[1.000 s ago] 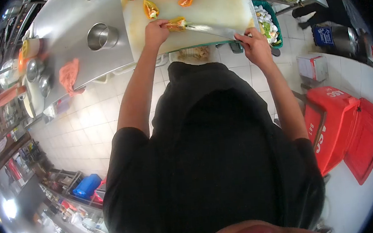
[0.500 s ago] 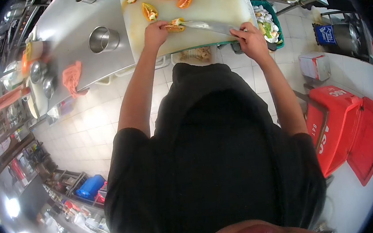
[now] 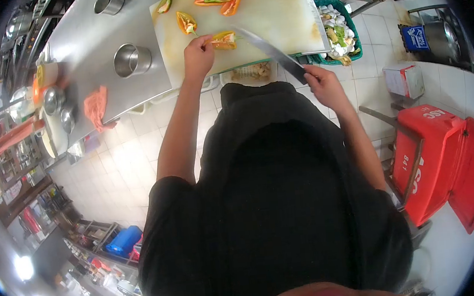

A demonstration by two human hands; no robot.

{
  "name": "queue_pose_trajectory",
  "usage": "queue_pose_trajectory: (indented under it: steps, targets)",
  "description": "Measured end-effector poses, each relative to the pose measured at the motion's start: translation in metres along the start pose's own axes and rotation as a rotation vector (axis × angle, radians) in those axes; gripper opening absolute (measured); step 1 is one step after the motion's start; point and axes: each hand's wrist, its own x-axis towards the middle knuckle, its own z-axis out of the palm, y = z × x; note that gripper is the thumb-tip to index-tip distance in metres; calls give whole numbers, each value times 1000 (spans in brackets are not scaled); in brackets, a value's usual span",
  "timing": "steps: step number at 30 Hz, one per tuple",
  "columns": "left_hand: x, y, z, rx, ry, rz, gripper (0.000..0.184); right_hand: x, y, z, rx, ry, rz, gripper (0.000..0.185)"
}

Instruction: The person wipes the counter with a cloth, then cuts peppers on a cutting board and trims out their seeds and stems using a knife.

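One pepper piece (image 3: 223, 41) lies on the cutting board (image 3: 279, 20), upper centre of the frame, with its long axis running roughly left to right. The left hand (image 3: 199, 56) is nearer: its fingers are curled together at the piece's left end; whether they pinch it cannot be told. The right hand (image 3: 326, 85) is farther away, to the lower right of the piece, and closed around the grip of a knife (image 3: 271, 52). The knife slants toward the upper left, at an angle to that axis. Its tip is just beside the piece's right end; contact cannot be confirmed.
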Motion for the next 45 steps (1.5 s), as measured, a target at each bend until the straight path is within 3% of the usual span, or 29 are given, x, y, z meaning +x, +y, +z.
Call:
queue_pose_trajectory:
  steps: [7, 20, 25, 34, 40, 45]
  targets:
    - [-15, 18, 13, -130, 91, -43, 20, 0, 9, 13, -304, 154, -92, 27]
    - [-35, 46, 38, -211, 259, -43, 10, -30, -33, 8, -494, 75, -158, 30]
    - [-35, 45, 39, -97, 271, -9, 9, -29, -34, 7, -588, 109, -119, 31]
    - [-36, 49, 37, -63, 248, 19, 9, -26, -26, 5, -469, 64, -27, 29]
    - [-39, 46, 31, -3, 210, 4, 12, -20, -13, -8, -418, 161, 68, 30]
    - [-41, 48, 30, 36, 199, 26, 21, -22, -19, 3, -387, 71, -7, 31]
